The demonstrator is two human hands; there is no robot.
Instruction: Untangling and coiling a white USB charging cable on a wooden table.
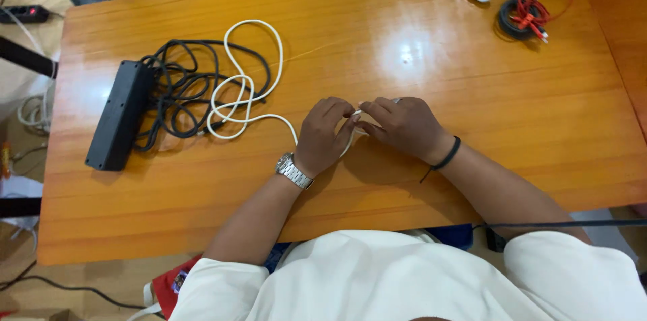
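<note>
Both hands meet mid-surface: left hand [323, 134] and right hand [403, 125] pinch the white cable's [251, 92] end between them, its loops trailing left toward the black power strip [120, 115]

Both forearms reach forward and angle inward so the hands meet in front of the chest. The left hand [325, 134] lies palm down with its fingers curled toward the right, a metal watch on the wrist. The right hand [402, 125] mirrors it, knuckles up, fingertips bent in and touching the left hand's fingertips, a dark band round the wrist.
</note>
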